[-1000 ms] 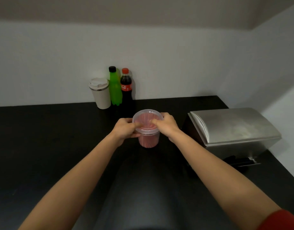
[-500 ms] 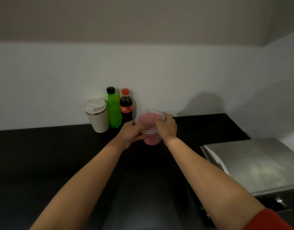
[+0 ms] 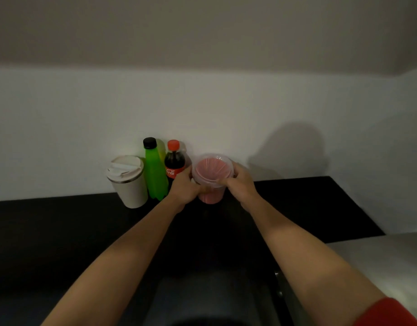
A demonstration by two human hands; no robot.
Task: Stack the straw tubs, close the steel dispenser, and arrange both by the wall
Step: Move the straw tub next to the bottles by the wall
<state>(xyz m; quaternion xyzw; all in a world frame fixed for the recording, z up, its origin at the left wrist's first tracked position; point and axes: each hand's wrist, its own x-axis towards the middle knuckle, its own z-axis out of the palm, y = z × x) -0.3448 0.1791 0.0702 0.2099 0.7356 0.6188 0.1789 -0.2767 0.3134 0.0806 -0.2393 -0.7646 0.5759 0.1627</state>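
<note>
Both hands gripped the straw tub near the wall: left hand wrapped its 9 o'clock side, right hand its 3 o'clock side, fingers closed on the clear rim. Tub sat at the bench back edge, just beside the cola bottle. Steel dispenser lay at 4 o'clock, partly cut off.

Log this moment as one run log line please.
step: placing straw tub by wall | left hand: gripping tub | right hand: gripping tub | neighbour: cola bottle
</note>
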